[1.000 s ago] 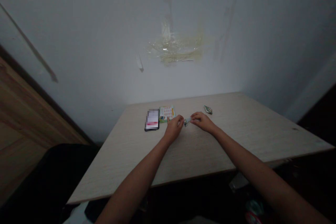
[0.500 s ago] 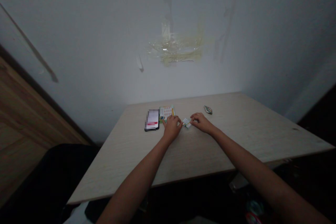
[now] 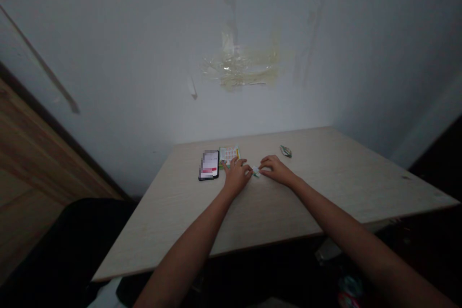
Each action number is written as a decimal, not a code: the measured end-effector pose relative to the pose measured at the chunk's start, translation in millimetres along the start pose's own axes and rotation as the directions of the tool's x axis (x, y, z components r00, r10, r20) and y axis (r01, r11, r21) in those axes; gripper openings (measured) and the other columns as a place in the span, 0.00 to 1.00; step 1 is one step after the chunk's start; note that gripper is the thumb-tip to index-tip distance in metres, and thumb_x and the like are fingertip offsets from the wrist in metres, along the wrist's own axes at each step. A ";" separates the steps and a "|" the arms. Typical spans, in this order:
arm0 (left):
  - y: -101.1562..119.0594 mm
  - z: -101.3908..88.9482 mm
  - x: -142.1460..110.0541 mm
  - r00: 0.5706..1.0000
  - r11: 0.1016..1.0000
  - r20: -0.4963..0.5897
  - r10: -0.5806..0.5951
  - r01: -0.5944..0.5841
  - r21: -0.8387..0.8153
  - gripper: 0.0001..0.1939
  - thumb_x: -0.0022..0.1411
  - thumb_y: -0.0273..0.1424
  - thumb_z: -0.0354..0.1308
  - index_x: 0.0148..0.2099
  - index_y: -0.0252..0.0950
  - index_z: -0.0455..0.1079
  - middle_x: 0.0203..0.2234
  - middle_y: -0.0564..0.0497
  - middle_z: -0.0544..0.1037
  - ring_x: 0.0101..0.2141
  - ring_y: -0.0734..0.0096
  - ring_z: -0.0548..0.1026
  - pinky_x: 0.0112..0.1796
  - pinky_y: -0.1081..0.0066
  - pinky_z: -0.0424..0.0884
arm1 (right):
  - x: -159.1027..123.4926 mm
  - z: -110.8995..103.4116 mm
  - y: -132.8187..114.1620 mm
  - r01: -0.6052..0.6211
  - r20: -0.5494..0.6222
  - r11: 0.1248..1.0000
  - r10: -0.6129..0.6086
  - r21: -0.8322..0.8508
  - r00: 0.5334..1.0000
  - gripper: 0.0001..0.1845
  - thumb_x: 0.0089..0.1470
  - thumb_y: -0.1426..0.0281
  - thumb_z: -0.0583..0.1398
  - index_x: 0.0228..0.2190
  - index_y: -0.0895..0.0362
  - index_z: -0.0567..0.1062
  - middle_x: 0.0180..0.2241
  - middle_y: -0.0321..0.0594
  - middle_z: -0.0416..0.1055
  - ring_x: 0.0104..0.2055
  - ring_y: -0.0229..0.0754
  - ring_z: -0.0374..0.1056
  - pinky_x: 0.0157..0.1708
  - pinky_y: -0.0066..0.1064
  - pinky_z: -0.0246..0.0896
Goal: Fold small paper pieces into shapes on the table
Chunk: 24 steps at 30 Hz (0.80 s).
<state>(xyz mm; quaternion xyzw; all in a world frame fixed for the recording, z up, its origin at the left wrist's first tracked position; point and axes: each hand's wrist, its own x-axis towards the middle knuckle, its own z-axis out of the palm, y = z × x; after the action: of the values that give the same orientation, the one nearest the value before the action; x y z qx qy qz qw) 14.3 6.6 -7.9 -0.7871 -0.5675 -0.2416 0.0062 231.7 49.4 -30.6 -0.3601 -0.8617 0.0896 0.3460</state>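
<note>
A small printed piece of paper [image 3: 256,171], white with green and yellow, lies on the table between my hands. My left hand [image 3: 237,176] has its thumb and forefinger closed on the paper's left edge, while the other fingers reach over the booklet. From the other side, my right hand [image 3: 275,170] pinches at the paper's right edge with its fingertips together. Just beyond my left hand is a colourful printed booklet [image 3: 229,153], its lower part covered by the fingers. A phone [image 3: 209,165] with a lit screen lies left of the booklet.
A small folded, patterned packet [image 3: 286,151] rests on the pale wooden table [image 3: 260,216] beyond my right hand. Behind the table rises a wall [image 3: 252,110] with peeling tape [image 3: 249,70]. A dark chair-like shape [image 3: 83,240] stands at the left.
The paper shows as a smaller piece between my fingers. My right hand has shifted slightly left, nearer to my left hand. Phone, booklet and packet stay in place.
</note>
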 end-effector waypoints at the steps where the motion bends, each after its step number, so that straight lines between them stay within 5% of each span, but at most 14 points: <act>1: 0.1 -0.6 -0.3 1.000 1.000 -0.001 0.006 -0.006 0.003 0.07 0.64 0.36 0.59 0.41 0.48 0.79 0.56 0.51 0.74 0.63 0.47 0.58 0.59 0.27 0.36 | 0.0 0.1 0.3 -0.001 -0.002 1.000 0.001 0.000 1.000 0.07 0.55 0.65 0.65 0.36 0.52 0.82 0.43 0.44 0.73 0.50 0.49 0.66 0.54 0.43 0.60; 24: -11.9 -7.9 8.8 0.984 0.998 0.179 -0.012 0.000 0.062 0.18 0.63 0.48 0.57 0.55 0.67 0.71 0.68 0.60 0.55 0.68 0.37 0.45 0.57 0.25 0.33 | 2.8 6.1 11.4 -0.035 0.037 0.998 0.033 0.053 0.999 0.07 0.54 0.65 0.66 0.35 0.52 0.82 0.43 0.44 0.73 0.49 0.48 0.68 0.53 0.45 0.63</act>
<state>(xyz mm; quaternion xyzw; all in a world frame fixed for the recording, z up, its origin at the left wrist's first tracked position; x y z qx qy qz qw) 2.8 16.4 -0.6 -0.8034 -0.5753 -0.1522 -0.0215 232.6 60.1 -38.3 -0.3635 -0.8589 0.1250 0.3385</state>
